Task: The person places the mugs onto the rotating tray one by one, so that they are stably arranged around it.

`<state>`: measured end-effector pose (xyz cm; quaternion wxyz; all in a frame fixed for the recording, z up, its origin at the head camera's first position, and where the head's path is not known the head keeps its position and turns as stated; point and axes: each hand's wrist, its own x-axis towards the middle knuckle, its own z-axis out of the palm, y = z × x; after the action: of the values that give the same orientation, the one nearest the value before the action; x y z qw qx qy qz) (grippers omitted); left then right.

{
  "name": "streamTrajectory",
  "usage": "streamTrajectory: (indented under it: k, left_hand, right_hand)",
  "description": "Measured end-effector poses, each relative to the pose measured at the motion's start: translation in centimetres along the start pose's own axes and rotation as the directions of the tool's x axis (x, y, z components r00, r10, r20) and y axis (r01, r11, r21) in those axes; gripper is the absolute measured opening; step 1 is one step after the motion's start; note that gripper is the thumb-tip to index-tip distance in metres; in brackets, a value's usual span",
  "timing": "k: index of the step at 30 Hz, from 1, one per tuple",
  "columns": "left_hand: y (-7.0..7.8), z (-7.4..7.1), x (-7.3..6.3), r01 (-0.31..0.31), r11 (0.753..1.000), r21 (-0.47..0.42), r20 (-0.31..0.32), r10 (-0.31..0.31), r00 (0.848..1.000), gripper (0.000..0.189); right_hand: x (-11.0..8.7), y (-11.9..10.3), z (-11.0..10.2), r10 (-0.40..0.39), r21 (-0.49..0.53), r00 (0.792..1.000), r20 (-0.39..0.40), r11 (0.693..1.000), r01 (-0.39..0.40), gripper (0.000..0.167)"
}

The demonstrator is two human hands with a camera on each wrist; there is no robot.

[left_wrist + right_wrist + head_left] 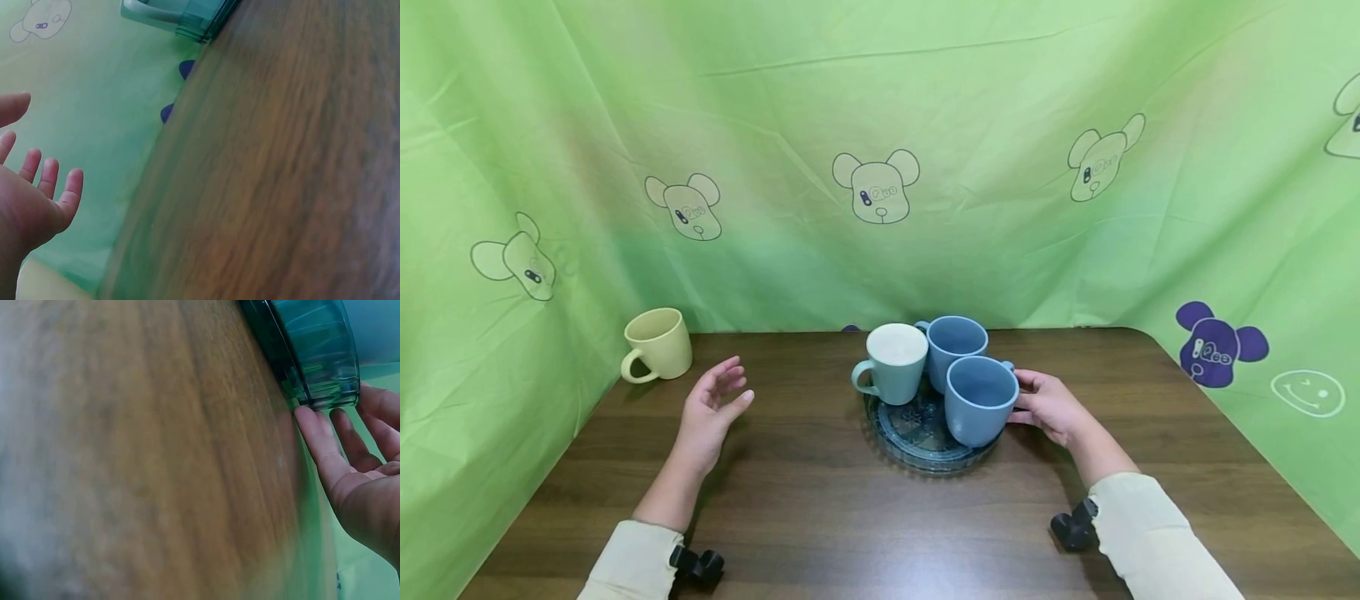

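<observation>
A dark blue-green glass tray (910, 437) sits on the table with three mugs on it. A pale green mug (901, 375) is at its left, a blue mug (957, 337) at the back, and another blue mug (981, 404) at the right front. My right hand (1051, 408) is at the tray's right side, beside the front blue mug. In the right wrist view its fingertips (306, 419) touch the glass tray's edge (325, 387), fingers extended. My left hand (703, 421) hovers over the table, fingers spread and loosely bent, holding nothing. A yellow mug (658, 346) stands left of it.
The brown wooden table (820, 525) ends at the back against a green cloth (985, 267) printed with bear heads. The same cloth hangs along both sides. Black wrist devices (698, 568) are strapped to both sleeves.
</observation>
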<state>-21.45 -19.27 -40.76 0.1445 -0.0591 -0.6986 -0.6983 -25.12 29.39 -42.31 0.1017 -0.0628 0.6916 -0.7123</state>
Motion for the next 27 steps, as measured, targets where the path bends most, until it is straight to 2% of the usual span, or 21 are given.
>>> streamTrajectory:
  k: [3, 8, 16, 27]
  left_hand:
    - [0.1, -0.4, -0.1, 0.010, 1.000, 0.003, -0.019, -0.010, 1.000, 0.052]
    - [0.3, -1.2, 0.0, -0.007, 1.000, -0.008, -0.064, 0.007, 0.998, 0.052]
    - [0.6, -2.4, 0.0, -0.022, 0.998, -0.057, -0.130, 0.015, 0.991, 0.052]
    - [0.9, -3.2, -0.2, -0.021, 0.996, -0.089, -0.175, 0.005, 0.985, 0.052]
  right_hand:
    - [-0.1, 0.0, 0.0, 0.002, -0.004, 1.000, 0.012, 1.000, -0.002, 0.042]
    - [-0.5, 0.0, -0.1, 0.008, 0.017, 1.000, 0.024, 1.000, -0.008, 0.046]
    - [-1.1, -0.1, 0.1, 0.036, 0.080, 0.999, 0.031, 0.996, -0.039, 0.040]
    - [-2.0, 0.2, 0.1, 0.051, 0.174, 0.995, 0.088, 0.982, -0.066, 0.041]
